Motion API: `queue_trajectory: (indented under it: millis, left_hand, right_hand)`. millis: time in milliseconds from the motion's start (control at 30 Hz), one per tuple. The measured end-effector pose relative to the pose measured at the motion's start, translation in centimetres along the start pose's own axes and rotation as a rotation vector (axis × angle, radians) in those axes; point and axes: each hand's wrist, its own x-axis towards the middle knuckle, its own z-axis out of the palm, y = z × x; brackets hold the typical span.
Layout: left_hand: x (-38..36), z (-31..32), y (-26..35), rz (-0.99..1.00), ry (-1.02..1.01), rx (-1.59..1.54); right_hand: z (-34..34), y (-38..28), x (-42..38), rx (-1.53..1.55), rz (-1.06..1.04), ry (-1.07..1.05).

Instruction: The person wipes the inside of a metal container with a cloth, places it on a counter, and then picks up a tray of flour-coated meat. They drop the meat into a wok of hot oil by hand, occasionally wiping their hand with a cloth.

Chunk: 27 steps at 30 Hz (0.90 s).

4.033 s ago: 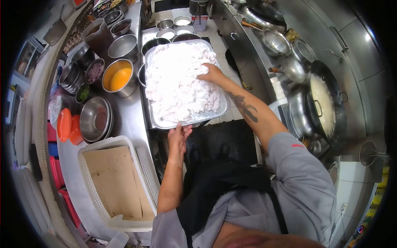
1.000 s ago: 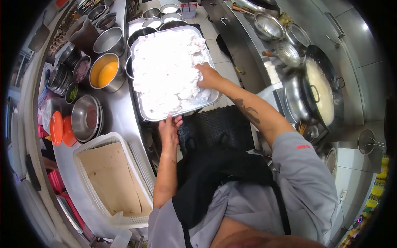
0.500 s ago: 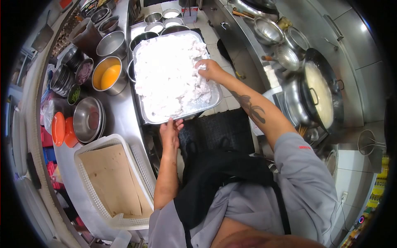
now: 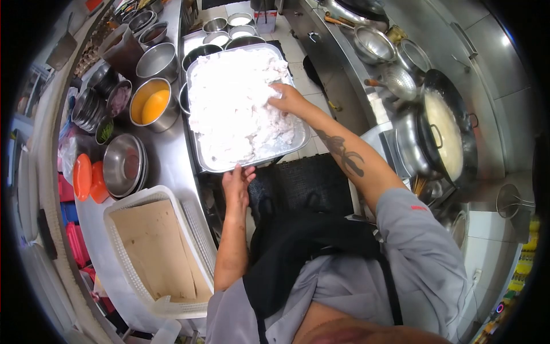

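Note:
A shallow metal tray [image 4: 207,163] is heaped with lumpy white pieces [image 4: 235,103] that look floury or coated; glare washes out much of the heap. At the tray's near rim, my left hand [image 4: 236,183] grips the edge, thumb against the rim and fingers partly beneath. My right hand [image 4: 288,100] reaches in over the right side, its fingers closed at the white pieces. Its fingertips seem to pinch one piece, though they are partly hidden.
On the left counter stand a pot of orange-yellow liquid [image 4: 167,117], stacked metal bowls [image 4: 121,163] and a white basket [image 4: 114,229] lined with cardboard. To the right, a large wok [image 4: 470,137] holds pale liquid beside strainers [image 4: 398,80]. Several bowls [image 4: 215,24] stand beyond the tray.
My right hand has shifted slightly left over the white pieces. My left hand keeps its place on the tray's rim, and the view has moved very slightly.

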Motion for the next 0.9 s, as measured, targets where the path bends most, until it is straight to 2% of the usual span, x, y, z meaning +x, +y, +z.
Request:
queue_trajectory:
  millis: [67,100,300,400,500,567,667,700,767,900]
  left_hand:
    - [-0.1,-0.3,-0.3,-0.011,0.005,0.004]
    - [-0.1,-0.2,-0.2,-0.016,0.007,0.01]
    - [0.0,-0.2,-0.2,-0.02,0.011,0.009]
    - [-0.1,-0.1,0.0,-0.02,0.007,0.005]
    - [-0.2,-0.1,0.1,-0.022,0.005,0.002]
    - [-0.2,0.1,0.1,-0.02,0.001,0.003]
    - [-0.3,0.2,0.4,-0.025,0.005,0.016]
    - [-0.2,0.2,0.3,-0.036,0.012,0.022]
    - [-0.1,0.1,0.2,-0.044,0.02,0.025]
    - [0.0,0.0,0.0,-0.042,0.023,0.029]
  right_hand:
    - [0.3,1.5,0.5,0.073,0.063,-0.049]
    - [0.5,1.6,0.9,-0.07,0.089,-0.069]
    - [-0.5,2.2,1.3,0.332,0.147,-0.01]
    - [-0.9,1.4,1.0,0.332,0.26,0.008]
    - [0.0,3.4,1.3,0.022,0.196,-0.005]
    - [0.2,4.8,1.5,-0.165,0.046,-0.021]
    - [0.0,5.2,1.8,-0.062,-0.017,0.018]
    - [-0.5,5.3,2.4,0.017,0.024,0.022]
    - [-0.4,5.8,2.6,-0.027,0.089,0.025]
    - [1.4,3.8,1.1,-0.388,0.146,0.093]
